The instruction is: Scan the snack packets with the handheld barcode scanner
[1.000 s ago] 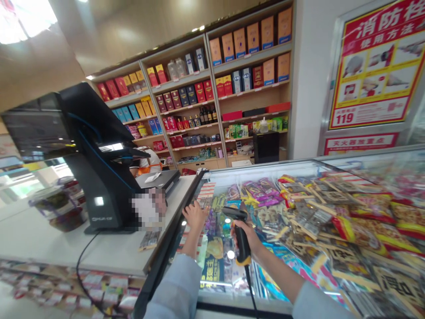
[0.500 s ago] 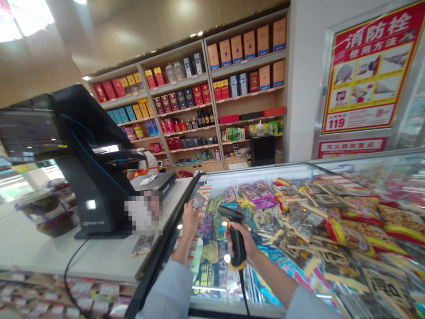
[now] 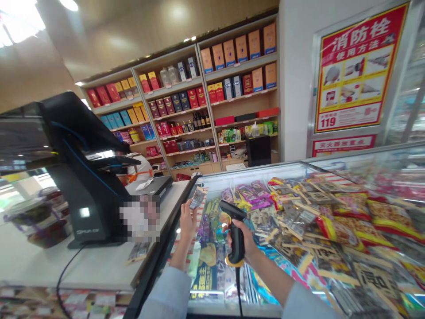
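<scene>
My left hand (image 3: 188,218) pinches a small wrapped ice pop (image 3: 198,197), its silver-grey wrapper facing up, above the near edge of the glass-topped freezer. In my right hand (image 3: 244,237) is a black and yellow barcode scanner (image 3: 237,241), fingers wrapped round its handle. The scanner's head points left, toward the wrapped ice pop but apart from it. A cable (image 3: 238,290) hangs from the handle. Under both hands lies the freezer (image 3: 212,297), full of colourful wrapped packs, among them purple packs (image 3: 255,193).
On the left counter (image 3: 99,270) stand a black checkout terminal (image 3: 89,190), stacked plastic tubs (image 3: 43,221) and another small grey pack (image 3: 138,252). A person (image 3: 141,167) is behind the terminal. Shelves of boxes (image 3: 186,101) line the back wall; a red sign (image 3: 358,75) hangs at right.
The view has shifted slightly to the right. My left hand has tilted the small pack so more of its wrapper shows; the scanner stays in my right hand.
</scene>
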{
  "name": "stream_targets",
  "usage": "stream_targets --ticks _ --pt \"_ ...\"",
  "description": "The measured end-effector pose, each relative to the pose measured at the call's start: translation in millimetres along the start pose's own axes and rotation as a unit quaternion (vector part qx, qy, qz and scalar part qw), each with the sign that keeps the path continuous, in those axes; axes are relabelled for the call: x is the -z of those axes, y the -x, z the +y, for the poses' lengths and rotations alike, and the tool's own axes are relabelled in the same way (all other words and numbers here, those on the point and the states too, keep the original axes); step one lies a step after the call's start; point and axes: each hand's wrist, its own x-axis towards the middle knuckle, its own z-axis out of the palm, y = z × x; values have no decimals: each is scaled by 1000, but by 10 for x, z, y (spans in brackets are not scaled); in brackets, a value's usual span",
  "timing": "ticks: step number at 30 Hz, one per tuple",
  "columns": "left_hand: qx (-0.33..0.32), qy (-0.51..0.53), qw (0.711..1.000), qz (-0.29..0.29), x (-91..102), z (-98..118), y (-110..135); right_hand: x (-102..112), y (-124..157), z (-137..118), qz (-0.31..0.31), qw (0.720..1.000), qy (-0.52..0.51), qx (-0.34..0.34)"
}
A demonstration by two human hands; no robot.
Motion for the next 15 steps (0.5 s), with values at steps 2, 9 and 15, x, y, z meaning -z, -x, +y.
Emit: stream_targets --ticks 2,9,15 --pt "3 -21 1000 2 -1 -9 -6 -1 2 8 -4 1000 2 0" --pt "-4 -51 999 -3 -44 -72 1 11 -18 28 -17 1000 -6 -6" --pt "0 -55 998 17 27 -1 -97 -68 9 -54 -18 1000 -5 19"
